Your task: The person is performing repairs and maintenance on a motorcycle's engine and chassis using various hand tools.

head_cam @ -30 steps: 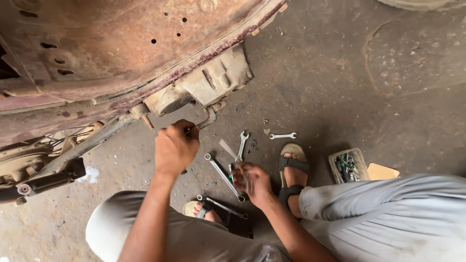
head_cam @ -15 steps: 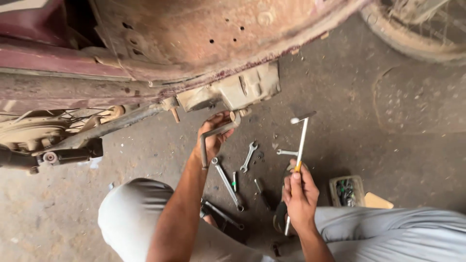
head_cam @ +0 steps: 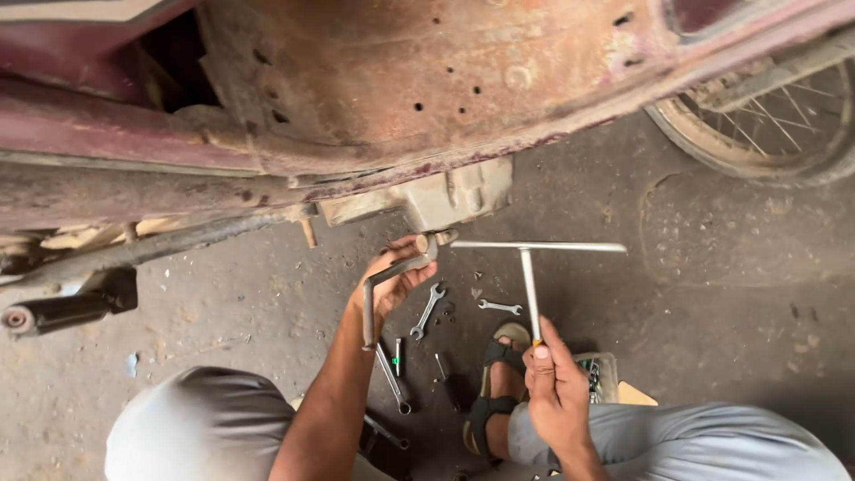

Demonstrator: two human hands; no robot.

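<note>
A long T-shaped wrench (head_cam: 532, 276) stands nearly upright over the floor, its crossbar level and one end meeting the grey engine block (head_cam: 450, 198) under the rusty red vehicle body (head_cam: 374, 89). The right hand (head_cam: 554, 392) is closed around the lower end of the wrench shaft, above a sandalled foot (head_cam: 494, 383). The left hand (head_cam: 396, 276) is wrapped around a bent metal lever (head_cam: 378, 289) that runs up to the same block. On the dirt floor (head_cam: 223, 312) between the hands lie several spanners (head_cam: 427, 310), a small one (head_cam: 499, 307) just beside the shaft, and a screwdriver (head_cam: 398, 356). A small tray of bits (head_cam: 598, 374) sits behind the right hand. A spoked wheel (head_cam: 766, 116) shows at the upper right.
</note>
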